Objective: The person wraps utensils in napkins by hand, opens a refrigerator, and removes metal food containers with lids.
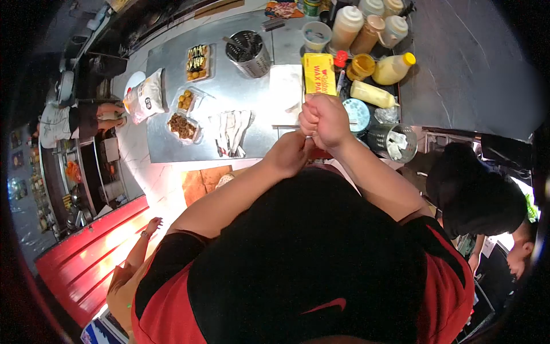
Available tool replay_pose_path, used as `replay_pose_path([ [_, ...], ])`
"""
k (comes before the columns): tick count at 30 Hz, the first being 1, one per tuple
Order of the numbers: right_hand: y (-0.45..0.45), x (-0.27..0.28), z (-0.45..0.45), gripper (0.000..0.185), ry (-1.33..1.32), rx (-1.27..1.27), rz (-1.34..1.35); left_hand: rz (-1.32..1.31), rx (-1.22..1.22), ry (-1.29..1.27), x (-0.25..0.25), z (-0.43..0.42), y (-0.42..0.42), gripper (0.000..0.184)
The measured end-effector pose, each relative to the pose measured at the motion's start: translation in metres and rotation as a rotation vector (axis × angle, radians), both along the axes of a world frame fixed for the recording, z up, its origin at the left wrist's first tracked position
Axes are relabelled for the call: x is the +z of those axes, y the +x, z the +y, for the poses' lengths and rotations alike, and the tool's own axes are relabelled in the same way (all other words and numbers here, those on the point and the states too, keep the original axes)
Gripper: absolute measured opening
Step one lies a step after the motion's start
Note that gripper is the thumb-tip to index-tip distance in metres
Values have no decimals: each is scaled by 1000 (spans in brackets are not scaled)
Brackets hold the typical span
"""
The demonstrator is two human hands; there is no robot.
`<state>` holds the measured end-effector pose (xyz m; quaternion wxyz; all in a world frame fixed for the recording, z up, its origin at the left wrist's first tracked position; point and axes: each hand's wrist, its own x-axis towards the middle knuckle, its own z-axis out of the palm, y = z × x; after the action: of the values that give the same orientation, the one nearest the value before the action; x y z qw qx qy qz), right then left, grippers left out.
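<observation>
My right hand (325, 119) is closed in a fist at the near edge of the steel table, just in front of a yellow wax paper box (319, 73). My left hand (289, 153) is closed as well, lower and close against it, knuckles turned away. Whatever the fingers of either hand pinch is hidden. Left of the box lies a stack of white sheets (286, 87). Several wrapped utensils (232, 131) rest on the table farther left, beside a clear container of brown chopped food (183, 126).
Squeeze bottles (346, 27) and a yellow-capped bottle (394, 69) crowd the back right. A perforated utensil holder (248, 54) stands behind, a filled plastic bag (146, 97) at left. Other people are nearby: one in black (475, 189) at right, one arm (139, 246) at lower left.
</observation>
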<state>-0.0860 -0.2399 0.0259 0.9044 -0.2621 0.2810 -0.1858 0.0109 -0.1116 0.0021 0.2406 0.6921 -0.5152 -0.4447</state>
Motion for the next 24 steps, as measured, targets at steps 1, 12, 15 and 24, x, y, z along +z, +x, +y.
replay_pose_path([
  [1, 9, 0, 2, 42, -4, 6, 0, 23, 18, -11, -4, 4, 9, 27],
  [12, 138, -39, 40, 31, -65, 238, -98, 144, 170, -126, -33, 69, 129, 35],
  [15, 155, -48, 48, 49, -63, 224, -59, 144, 234, -12, -38, 78, 151, 37],
  [24, 148, -78, 87, 35, -529, 396, 537, 120, 155, 131, -57, 101, 182, 42],
])
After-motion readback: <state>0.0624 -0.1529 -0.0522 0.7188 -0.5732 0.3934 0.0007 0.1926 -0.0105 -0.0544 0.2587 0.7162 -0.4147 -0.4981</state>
